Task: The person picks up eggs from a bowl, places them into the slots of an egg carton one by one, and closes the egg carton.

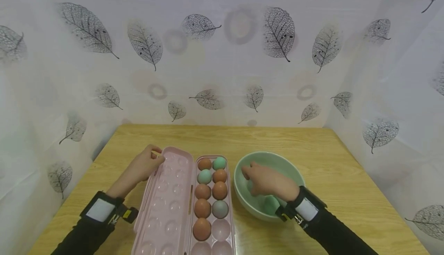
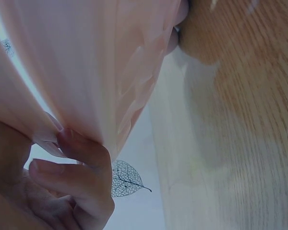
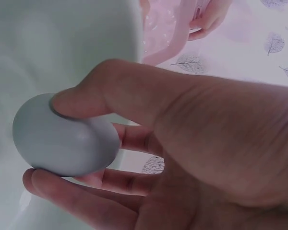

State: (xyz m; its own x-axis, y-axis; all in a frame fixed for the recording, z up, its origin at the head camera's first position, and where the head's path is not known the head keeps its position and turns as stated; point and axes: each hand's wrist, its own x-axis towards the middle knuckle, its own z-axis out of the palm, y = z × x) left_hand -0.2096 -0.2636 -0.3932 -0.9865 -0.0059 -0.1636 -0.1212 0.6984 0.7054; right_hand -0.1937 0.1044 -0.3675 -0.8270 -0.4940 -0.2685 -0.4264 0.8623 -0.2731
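Observation:
A pink plastic egg carton (image 1: 190, 224) lies opened out on the table, its dimpled lid (image 1: 163, 208) folded to the left. My left hand (image 1: 147, 164) pinches the lid's far left edge between thumb and fingers, seen closely in the left wrist view. Brown eggs (image 1: 202, 229) and pale green or bluish eggs (image 1: 204, 176) fill the far cups; the nearest cups hold none. My right hand (image 1: 272, 182) reaches into a light green bowl (image 1: 295, 166), and in the right wrist view it grips a pale bluish egg (image 3: 62, 139). A green egg (image 1: 271, 205) lies in the bowl beneath the wrist.
The wooden table (image 1: 173, 133) ends at a white leaf-print curtain (image 1: 222, 74) at the back and both sides. The bowl stands just right of the carton, with a narrow strip of table between them. A brown stick-like piece (image 1: 190, 199) lies along the carton's hinge.

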